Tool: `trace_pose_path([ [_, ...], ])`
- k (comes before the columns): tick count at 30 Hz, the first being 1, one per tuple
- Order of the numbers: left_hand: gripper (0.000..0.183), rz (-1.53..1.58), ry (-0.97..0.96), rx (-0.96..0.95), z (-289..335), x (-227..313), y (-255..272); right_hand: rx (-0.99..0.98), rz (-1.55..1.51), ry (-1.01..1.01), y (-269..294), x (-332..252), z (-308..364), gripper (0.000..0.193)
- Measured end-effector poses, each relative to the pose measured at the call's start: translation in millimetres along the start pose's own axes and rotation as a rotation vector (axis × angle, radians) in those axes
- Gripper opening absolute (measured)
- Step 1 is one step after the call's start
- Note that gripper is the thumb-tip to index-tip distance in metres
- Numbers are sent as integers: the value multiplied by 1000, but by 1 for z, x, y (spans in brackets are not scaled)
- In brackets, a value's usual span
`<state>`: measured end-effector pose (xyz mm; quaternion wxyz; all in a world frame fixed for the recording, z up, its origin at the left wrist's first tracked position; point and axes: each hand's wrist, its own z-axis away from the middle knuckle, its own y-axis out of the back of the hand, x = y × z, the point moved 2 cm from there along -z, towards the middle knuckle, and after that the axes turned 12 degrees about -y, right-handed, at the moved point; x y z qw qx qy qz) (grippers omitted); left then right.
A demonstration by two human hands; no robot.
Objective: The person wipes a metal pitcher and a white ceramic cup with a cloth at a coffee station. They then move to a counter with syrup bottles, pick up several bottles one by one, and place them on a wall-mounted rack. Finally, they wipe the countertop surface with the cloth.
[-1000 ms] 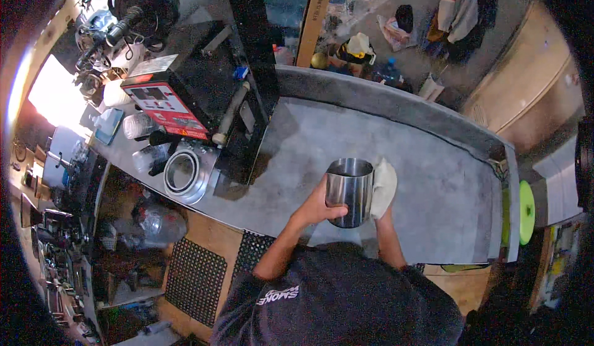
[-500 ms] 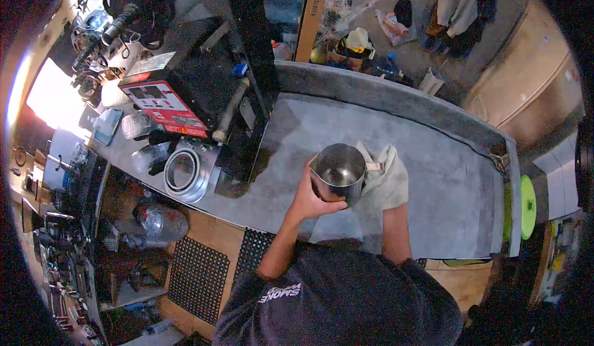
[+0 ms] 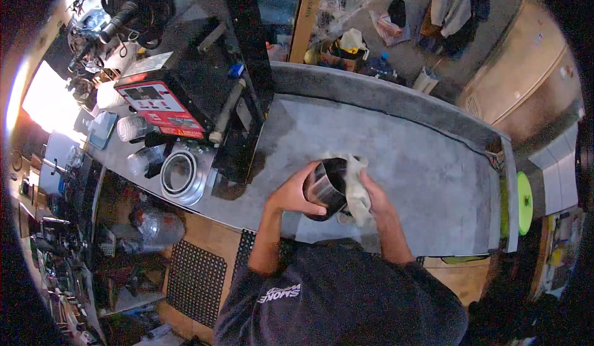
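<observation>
A shiny stainless-steel pitcher (image 3: 323,191) is tilted above the grey counter, its dark mouth turned to the right. My left hand (image 3: 296,191) wraps round its left side, thumb low on the wall. On the other side my right hand (image 3: 375,195) grips a pale cloth (image 3: 355,188), pressing it against the rim and mouth of the pitcher. The cloth covers the pitcher's right side, so its handle is hidden. Some right-hand fingers are out of sight behind the cloth.
The grey counter (image 3: 433,185) has a raised back wall. To the left stand a black machine with a red-and-white panel (image 3: 162,108), a round metal container (image 3: 179,176) and clear plastic cups (image 3: 133,126). A black perforated mat (image 3: 197,278) lies on the floor.
The pitcher has tipped from upright to the right and shifted slightly left. My right hand has brought the cloth from around the handle up against the mouth.
</observation>
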<state>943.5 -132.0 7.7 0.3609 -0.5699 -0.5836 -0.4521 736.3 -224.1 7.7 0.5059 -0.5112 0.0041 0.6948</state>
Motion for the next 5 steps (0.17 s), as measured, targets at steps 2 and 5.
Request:
trace_pose_path([
  [2,105,40,-5,22,0,-4,2,-97,-256,25,17,20,-12,58],
  [5,106,125,-98,104,-16,7,1,-17,-275,96,18,24,-22,69],
])
